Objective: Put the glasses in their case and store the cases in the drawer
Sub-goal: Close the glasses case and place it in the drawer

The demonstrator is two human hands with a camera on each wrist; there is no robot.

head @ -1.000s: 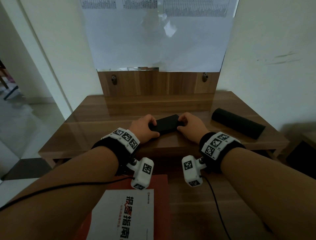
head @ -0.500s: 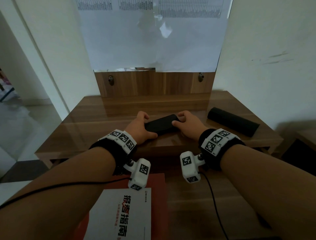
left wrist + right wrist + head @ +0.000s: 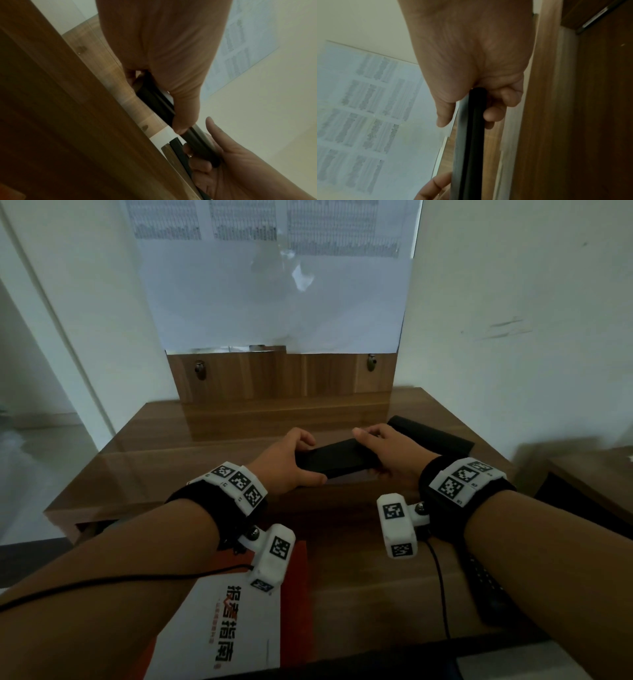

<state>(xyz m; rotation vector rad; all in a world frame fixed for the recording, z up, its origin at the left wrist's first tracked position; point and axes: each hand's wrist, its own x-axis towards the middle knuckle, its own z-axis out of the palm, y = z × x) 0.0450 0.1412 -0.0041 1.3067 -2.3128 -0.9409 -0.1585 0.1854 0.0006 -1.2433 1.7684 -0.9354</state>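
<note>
Gripping black case (image 3: 337, 462) btwn both hands' fingers (image 3: 303, 440), above desk (image 3: 144, 474).

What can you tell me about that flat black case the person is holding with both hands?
The flat black case is a slim, matte, rectangular box with rounded edges, closed as far as the pictures show; a seam runs along its side in the right wrist view. It is held level and lengthwise just above the glossy wooden table. The left hand grips its left end, thumb along the near edge, and the right hand grips its right end, fingers curled underneath. Its contents cannot be seen.
</note>
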